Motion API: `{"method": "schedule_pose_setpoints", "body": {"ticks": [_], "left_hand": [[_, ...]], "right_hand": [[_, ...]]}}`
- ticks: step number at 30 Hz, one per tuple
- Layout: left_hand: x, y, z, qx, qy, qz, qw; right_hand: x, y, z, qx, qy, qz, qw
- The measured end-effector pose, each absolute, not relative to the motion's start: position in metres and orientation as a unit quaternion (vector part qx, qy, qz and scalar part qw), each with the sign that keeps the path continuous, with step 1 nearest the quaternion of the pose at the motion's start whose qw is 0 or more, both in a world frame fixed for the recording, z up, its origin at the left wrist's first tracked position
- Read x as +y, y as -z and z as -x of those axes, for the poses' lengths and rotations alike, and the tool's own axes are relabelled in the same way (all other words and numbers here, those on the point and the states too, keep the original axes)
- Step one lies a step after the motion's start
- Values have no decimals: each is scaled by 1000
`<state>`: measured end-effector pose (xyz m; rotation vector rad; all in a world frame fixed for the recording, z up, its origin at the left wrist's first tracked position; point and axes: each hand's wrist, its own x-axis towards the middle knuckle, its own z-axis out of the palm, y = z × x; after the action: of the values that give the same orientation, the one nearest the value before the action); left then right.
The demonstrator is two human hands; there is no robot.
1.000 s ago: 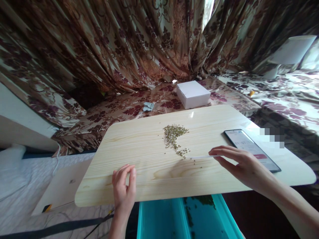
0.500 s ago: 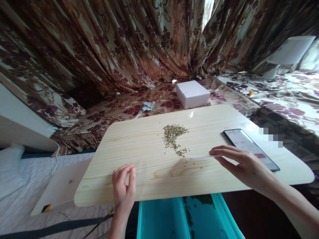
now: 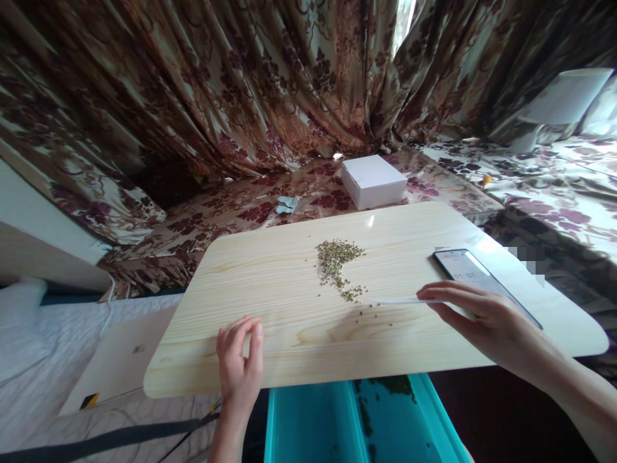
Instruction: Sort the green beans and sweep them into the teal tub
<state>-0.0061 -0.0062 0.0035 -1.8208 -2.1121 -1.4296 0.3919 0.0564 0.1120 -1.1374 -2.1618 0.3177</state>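
Note:
A curved heap of small greenish beans (image 3: pixel 332 260) lies on the pale wooden table (image 3: pixel 231 276), with a few loose ones scattered near its lower end. Between the thumb and fingers of my right hand (image 3: pixel 475 315) is a thin white strip (image 3: pixel 400 300); its far tip points left, just right of the heap's lower end. Loosely curled, my left hand (image 3: pixel 241 354) rests at the table's near edge, with a gap between thumb and fingers and nothing seen in it. Below that edge sits a teal bin (image 3: pixel 354 418) with a divider; greenish bits lie in its right compartment.
A phone (image 3: pixel 465 263) lies on the table's right side, partly behind my right hand. Beyond the far edge, a white box (image 3: pixel 373 183) and a light blue cloth item (image 3: pixel 286 204) rest on flowered fabric. A lamp (image 3: pixel 563 96) stands at the far right.
My right hand has shifted slightly right with the white strip, drawing its tip away from the heap and covering more of the phone. My left hand has stayed put.

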Motion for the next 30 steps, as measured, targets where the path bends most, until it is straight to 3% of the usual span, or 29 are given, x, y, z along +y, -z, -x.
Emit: {"method": "schedule_pose_setpoints", "body": {"ticks": [11, 21, 30], "left_hand": [[-4, 8, 19, -669, 435, 602, -2], [-5, 2, 12, -665, 446, 598, 3], [-7, -10, -1, -667, 461, 585, 5]], "right_hand": [[44, -107, -396, -815, -178, 444, 328], [34, -101, -395, -792, -148, 497, 321], [42, -112, -369, -817, -158, 453, 319]]}}
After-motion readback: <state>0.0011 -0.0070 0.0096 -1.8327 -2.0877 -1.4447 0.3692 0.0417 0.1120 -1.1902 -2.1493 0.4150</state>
